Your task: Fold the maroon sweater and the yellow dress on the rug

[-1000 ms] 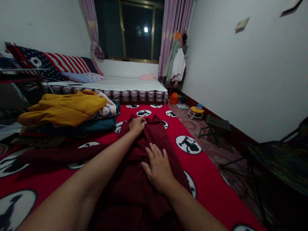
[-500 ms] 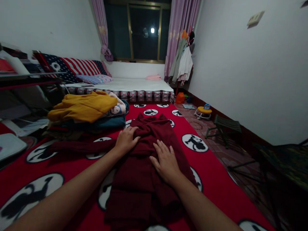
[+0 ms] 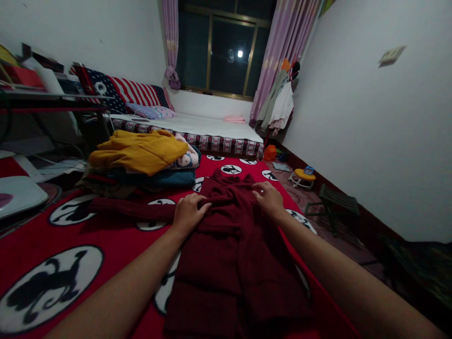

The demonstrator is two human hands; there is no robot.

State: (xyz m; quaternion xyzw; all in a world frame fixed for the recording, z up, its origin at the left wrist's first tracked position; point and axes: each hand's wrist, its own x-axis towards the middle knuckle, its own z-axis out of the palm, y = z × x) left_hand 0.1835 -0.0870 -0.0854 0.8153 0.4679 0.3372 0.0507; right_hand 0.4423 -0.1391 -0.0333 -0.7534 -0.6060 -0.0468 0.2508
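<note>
Two hands at work on one dark red garment, spread across the lower centre of the frame on a red blanket! The left hand rests on its left side, fingers bent, thumb standing apart; the right hand is at its right edge, fingers curled, and whether they pinch cloth, I can't tell. One sleeve runs out left. Left of centre, one pile, a single yellow garment on top, a teal one beneath; the lowest layers are too dark to count. Two stools at right: one yellow, one green. Two curtains up top, both cut off by the upper edge, and the garment's near end sinks into shadow at the bottom.
</note>
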